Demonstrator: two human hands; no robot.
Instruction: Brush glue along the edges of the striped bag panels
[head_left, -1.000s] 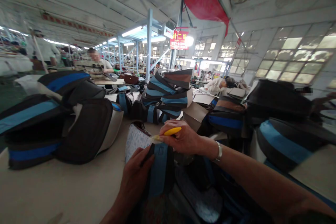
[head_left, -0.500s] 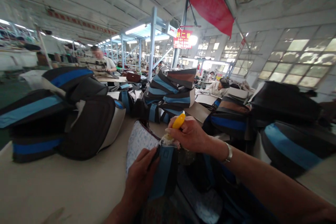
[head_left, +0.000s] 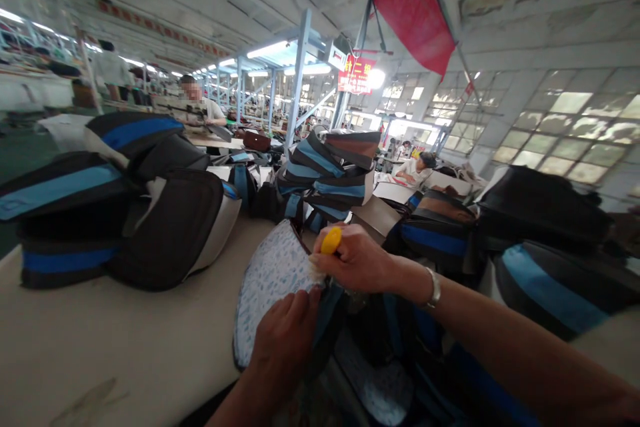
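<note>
At the centre of the frame, the right hand [head_left: 357,257] has its fingers closed around a yellow-handled tool [head_left: 331,241], whose pale tip seems to meet the edge of a bag piece [head_left: 273,280] with a blue-and-white patterned face. The left hand [head_left: 286,337] presses its fingers together on that piece, over the tabletop [head_left: 125,340], and dark bags with blue stripes [head_left: 70,260] lie at left.

On the counter [head_left: 125,340], a heap of bags [head_left: 165,227] lies at the near left. A stack of bags [head_left: 330,173] stands farther off, near the middle. More bags [head_left: 545,280] are piled on the right. Beyond the left heap, a person [head_left: 200,103] sits on the far side.
</note>
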